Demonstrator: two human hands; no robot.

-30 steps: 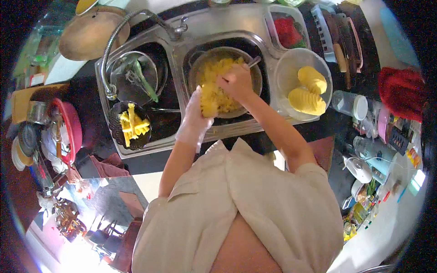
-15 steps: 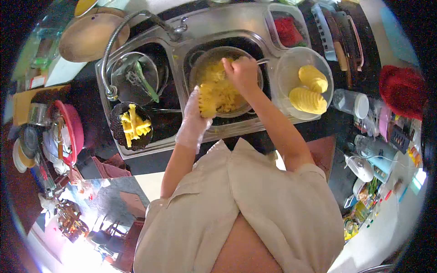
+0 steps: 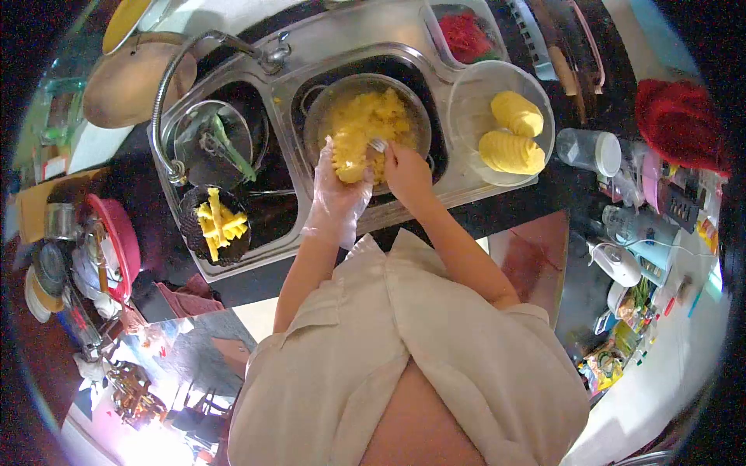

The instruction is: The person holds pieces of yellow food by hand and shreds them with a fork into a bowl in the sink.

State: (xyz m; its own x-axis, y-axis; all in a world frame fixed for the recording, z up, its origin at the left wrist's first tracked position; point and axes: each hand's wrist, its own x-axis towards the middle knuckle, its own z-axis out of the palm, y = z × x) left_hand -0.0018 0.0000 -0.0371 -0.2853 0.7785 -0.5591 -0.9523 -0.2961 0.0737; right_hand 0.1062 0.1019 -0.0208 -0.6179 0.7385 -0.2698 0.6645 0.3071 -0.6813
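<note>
My left hand (image 3: 336,200), in a clear plastic glove, is closed around a peeled pineapple (image 3: 350,165) with a ridged surface. It holds the fruit tilted over the near side of a round metal pot (image 3: 422,124) set in the right sink basin. My bare right hand (image 3: 409,175) grips a fork (image 3: 378,145), its tines against or close beside the fruit's right side; actual contact is unclear. Shredded pineapple (image 3: 381,113) lies in the pot below. The fork's handle is hidden inside my right fist.
A clear bowl (image 3: 463,97) with two peeled pineapples (image 3: 511,153) stands right of the pot. Pineapple core sticks (image 3: 223,224) lie in a black basket (image 3: 190,213). A curved faucet (image 3: 161,101) arches over the left basin. Knives with a wooden handle (image 3: 561,70) lie far right.
My right hand has come down and toward me from the pot's far side to beside the pineapple, bringing the fork's tines into view. My left hand still holds the fruit. The view has shifted slightly.
</note>
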